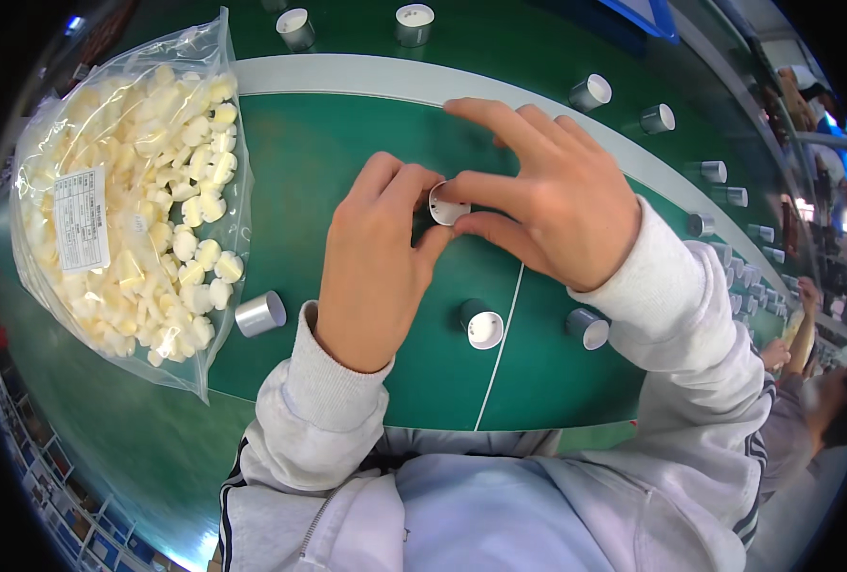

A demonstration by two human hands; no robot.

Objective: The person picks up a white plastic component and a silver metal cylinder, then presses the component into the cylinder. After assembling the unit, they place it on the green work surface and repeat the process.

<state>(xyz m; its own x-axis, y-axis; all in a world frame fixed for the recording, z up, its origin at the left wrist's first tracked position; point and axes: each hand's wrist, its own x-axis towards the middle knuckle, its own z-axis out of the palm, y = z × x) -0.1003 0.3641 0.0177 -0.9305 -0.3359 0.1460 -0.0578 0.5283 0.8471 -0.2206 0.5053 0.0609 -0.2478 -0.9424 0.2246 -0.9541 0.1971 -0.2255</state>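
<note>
Both my hands meet over the middle of the belt: my left hand point(377, 272) and my right hand point(547, 195) are pinched together on one small white round cap point(447, 203), which I hold between thumb and fingertips on each side, its open face turned up toward me. My right index finger stretches out flat above it, not touching the cap.

Under my hands runs the wide green conveyor belt point(347, 143), with a pale grey strip along its far edge and a thin white line crossing it near my right wrist. On the left of the belt lies a big clear plastic bag point(128, 205) filled with cream-coloured round plastic pieces, its mouth gaping toward me and a white paper label on its side.

Just beside the bag's mouth rests a short silver metal cylinder point(260, 313), lying on its side. Below my hands stands a dark cylinder with a white end point(481, 327), and near it, by my right sleeve, another white-ended silver cylinder point(587, 329). More of the same small cylinders trail along the belt's far edge and away to the right.
</note>
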